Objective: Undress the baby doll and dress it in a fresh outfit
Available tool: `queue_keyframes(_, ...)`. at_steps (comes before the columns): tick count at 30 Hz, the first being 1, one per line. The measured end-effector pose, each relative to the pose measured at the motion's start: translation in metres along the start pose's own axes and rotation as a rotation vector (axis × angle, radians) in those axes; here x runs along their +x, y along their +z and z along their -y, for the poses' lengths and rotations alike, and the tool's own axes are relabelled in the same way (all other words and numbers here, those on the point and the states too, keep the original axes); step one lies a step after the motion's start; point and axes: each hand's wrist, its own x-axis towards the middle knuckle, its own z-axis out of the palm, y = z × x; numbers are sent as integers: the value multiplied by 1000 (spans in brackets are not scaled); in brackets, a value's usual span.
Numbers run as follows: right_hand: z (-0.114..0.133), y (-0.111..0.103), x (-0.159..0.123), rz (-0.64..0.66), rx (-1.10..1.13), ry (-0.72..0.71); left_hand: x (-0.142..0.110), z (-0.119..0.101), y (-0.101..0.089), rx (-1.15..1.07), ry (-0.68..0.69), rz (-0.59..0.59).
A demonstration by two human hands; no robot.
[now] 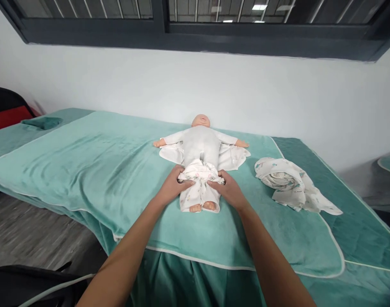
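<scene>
A baby doll [201, 140] lies on its back with its head toward the wall and arms spread wide. White patterned baby pants [199, 172] are bunched around its legs, and the feet show at the leg openings. My left hand [175, 184] grips the pants at their left side, thumb over the cloth. At the right side my right hand [227, 187] pinches the same garment. A white patterned baby shirt [235, 157] is spread beneath the doll's torso, showing on both sides of it.
A crumpled white patterned cloth [289, 181] lies to the right on the green blanket [95, 170]. The bed meets a white wall [195, 85] below a barred window [195, 36]. A red and black chair [9, 108] stands at far left; a dark bag-like object [31, 285] is at lower left.
</scene>
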Motion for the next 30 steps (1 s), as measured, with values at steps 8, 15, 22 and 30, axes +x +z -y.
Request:
queue_keyframes(8, -4, 13, -24, -240, 143, 65, -19, 1, 5, -8, -55, -68)
queue_keyframes(15, -11, -5, -58, 204, -12, -74, -58, 2, -3, 101, 190, 212)
queue_keyframes(22, -6, 20, -66, -106, -112, -1, -61, -5, 13, 372, 260, 57)
queue_keyframes(30, 30, -7, -72, 41, -210, 253, -69, -51, -1, -50, -208, 171)
